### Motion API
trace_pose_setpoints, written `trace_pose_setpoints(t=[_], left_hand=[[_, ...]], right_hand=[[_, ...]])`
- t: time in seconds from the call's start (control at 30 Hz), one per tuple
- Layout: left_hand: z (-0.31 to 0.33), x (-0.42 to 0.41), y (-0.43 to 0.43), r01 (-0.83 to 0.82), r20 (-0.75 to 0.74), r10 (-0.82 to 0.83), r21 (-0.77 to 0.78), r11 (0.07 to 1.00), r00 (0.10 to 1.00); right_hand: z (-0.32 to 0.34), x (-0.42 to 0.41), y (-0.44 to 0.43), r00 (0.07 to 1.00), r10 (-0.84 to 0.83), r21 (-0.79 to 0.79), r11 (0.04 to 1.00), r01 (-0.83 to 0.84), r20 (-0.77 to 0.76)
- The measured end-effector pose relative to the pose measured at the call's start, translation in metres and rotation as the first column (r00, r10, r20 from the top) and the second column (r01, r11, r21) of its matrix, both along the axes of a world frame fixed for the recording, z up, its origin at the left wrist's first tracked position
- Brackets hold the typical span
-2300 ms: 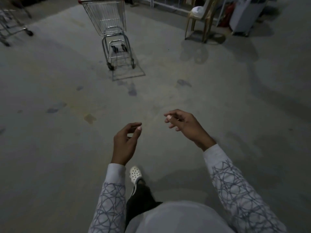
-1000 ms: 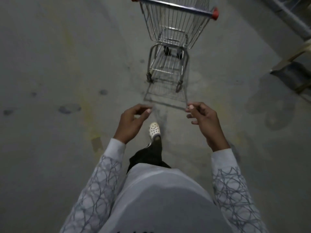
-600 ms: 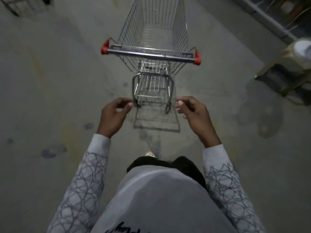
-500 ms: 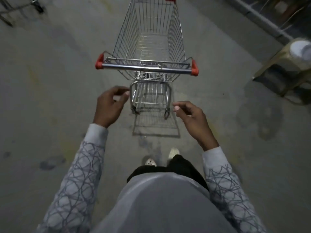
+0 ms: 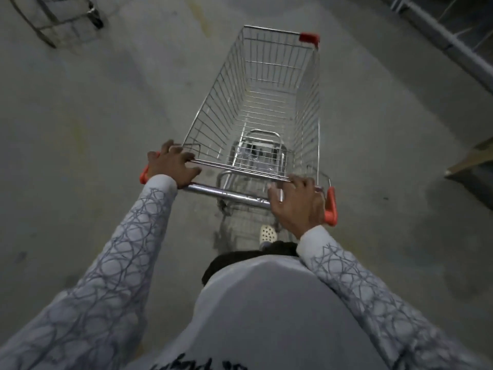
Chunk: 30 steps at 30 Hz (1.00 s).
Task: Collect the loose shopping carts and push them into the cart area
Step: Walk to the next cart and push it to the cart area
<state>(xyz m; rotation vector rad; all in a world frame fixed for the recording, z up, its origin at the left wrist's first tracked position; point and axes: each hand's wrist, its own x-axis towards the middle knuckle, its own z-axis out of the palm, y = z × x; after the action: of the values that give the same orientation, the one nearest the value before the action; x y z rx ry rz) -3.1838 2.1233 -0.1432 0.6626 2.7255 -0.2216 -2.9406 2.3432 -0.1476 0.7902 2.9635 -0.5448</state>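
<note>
The left hand (image 5: 170,166) and right hand (image 5: 296,202) are gripping opposite ends of the handle (image 5: 226,194), fingers curling over it. The cart (image 5: 266,102) is standing at centre frame, its length pointing away toward the upper right.

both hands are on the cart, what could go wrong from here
1. The left hand and right hand reach past the handle bar onto the basket's rear wire; fingers there could get pinched when the cart nests into another.
2. The white shoe sits close under the cart's rear frame, so a stride may clip it.
3. A second cart at far left and a wooden piece at right could be struck if steering drifts.
</note>
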Motion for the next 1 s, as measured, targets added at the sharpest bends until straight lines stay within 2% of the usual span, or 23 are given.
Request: trace_pose_setpoints(t=[0.13, 0.4, 0.53, 0.83, 1.0], left_hand=[[0.006, -0.04, -0.005, -0.001, 0.024, 0.003, -0.082, 0.997, 1.0], [0.008, -0.115, -0.011, -0.138, 0.002, 0.139, -0.099, 0.985, 0.99], [0.006, -0.132, -0.019, -0.223, -0.024, 0.222, -0.101, 0.97, 0.975], [0.008, -0.176, -0.057, -0.445, -0.031, 0.444, -0.048, 0.894, 0.896], [0.009, -0.208, -0.111, -0.539, -0.026, 0.538, -0.018, 0.842, 0.842]], right_hand=[[0.002, -0.06, -0.008, 0.959, 0.238, -0.013, 0.971, -0.239, 0.155], [0.005, -0.15, -0.003, 0.845, 0.511, 0.221, 0.816, -0.535, 0.158], [0.002, -0.203, -0.007, 0.782, 0.593, 0.279, 0.731, -0.623, 0.191], [0.009, -0.329, -0.038, 0.652, 0.685, 0.202, 0.623, -0.756, 0.326], [0.013, -0.4, -0.077, 0.556, 0.787, 0.194, 0.522, -0.831, 0.268]])
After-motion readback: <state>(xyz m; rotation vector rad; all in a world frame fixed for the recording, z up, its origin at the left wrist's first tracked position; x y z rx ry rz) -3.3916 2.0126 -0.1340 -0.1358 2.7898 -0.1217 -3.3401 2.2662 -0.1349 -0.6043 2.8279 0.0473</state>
